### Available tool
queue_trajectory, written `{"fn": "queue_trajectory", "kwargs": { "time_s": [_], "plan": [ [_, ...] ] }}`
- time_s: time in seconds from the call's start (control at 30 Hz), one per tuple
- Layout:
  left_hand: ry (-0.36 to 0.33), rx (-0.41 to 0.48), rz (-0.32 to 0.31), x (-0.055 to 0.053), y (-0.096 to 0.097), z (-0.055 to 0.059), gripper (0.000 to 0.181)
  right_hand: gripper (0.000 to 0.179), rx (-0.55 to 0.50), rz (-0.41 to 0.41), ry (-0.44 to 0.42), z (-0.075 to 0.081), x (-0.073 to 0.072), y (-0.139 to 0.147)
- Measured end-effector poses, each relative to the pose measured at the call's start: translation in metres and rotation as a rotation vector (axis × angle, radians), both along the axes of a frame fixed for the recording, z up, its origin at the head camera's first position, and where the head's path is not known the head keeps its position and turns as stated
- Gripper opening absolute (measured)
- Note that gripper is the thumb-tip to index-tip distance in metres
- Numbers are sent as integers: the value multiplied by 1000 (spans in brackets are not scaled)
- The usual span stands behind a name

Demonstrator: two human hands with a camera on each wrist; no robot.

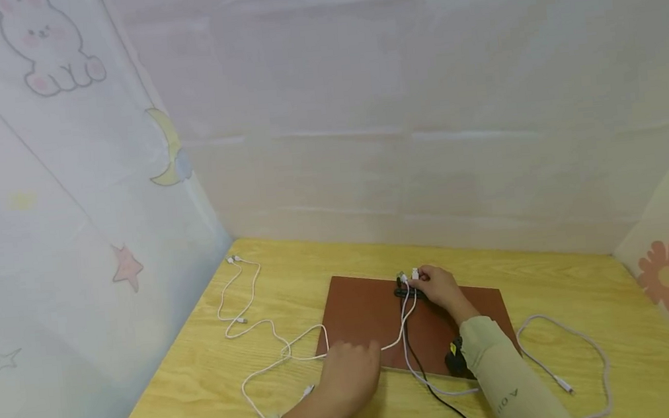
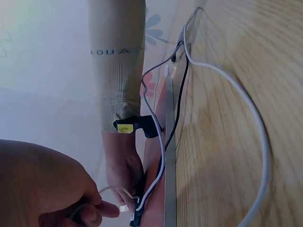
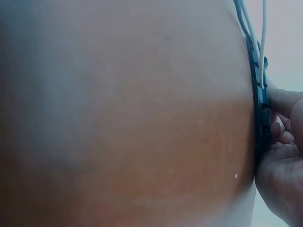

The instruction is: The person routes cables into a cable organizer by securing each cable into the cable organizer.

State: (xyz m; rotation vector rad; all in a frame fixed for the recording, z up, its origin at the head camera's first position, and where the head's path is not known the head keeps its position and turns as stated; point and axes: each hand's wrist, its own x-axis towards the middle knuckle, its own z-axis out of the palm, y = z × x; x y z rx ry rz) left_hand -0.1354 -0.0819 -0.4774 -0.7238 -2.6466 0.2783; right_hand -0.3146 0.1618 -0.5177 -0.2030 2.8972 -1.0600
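Observation:
A black cable organizer (image 1: pixel 401 292) sits near the far edge of a reddish-brown board (image 1: pixel 355 313). White cables and one black cable (image 1: pixel 447 404) run through its slots, as the right wrist view shows on the slotted strip (image 3: pixel 258 94). My right hand (image 1: pixel 439 286) is at the organizer and pinches a white USB cable just by its plug (image 1: pixel 415 273); its fingertips are partly hidden. Nearer the board's front edge, my left hand (image 1: pixel 349 374) has its fingers curled round the same white cable (image 1: pixel 391 345). In the left wrist view, that left hand (image 2: pixel 47 184) fills the lower left.
Tangled white cable (image 1: pixel 255 325) spreads over the wooden table (image 1: pixel 205 373) on the left. Another white cable (image 1: pixel 591 339) curves at the right. A black wrist-worn device (image 1: pixel 456 357) is at the right sleeve. Patterned walls (image 1: pixel 366 166) stand behind and beside the table.

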Motion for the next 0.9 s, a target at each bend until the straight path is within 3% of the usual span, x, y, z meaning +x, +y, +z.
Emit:
{"fn": "queue_trajectory", "kwargs": {
  "time_s": [0.1, 0.33, 0.5, 0.6, 0.67, 0.77, 0.9],
  "plan": [
    [41, -5, -20, -15, 0, -3, 25, 25, 6, -2, 6, 2, -2, 1],
    [-202, -84, -41, -40, -12, -12, 14, 25, -4, -12, -18, 2, -2, 2],
    [-242, -88, -113, -51, -21, -15, 13, 28, 1, -9, -16, 5, -1, 1],
    [-313, -56, -170, -61, -26, -16, 18, 29, 12, -4, -17, 7, -2, 1],
    [-400, -10, -217, -68, -29, -16, 22, 29, 17, -4, -23, 8, -3, 1],
    [-599, 97, -284, -79, -35, -14, 26, 28, 30, -4, -34, 9, -4, 2],
    [-856, 253, -340, -98, -45, -2, 29, 28, 42, -12, -38, 11, -5, 4]
  ]
}}
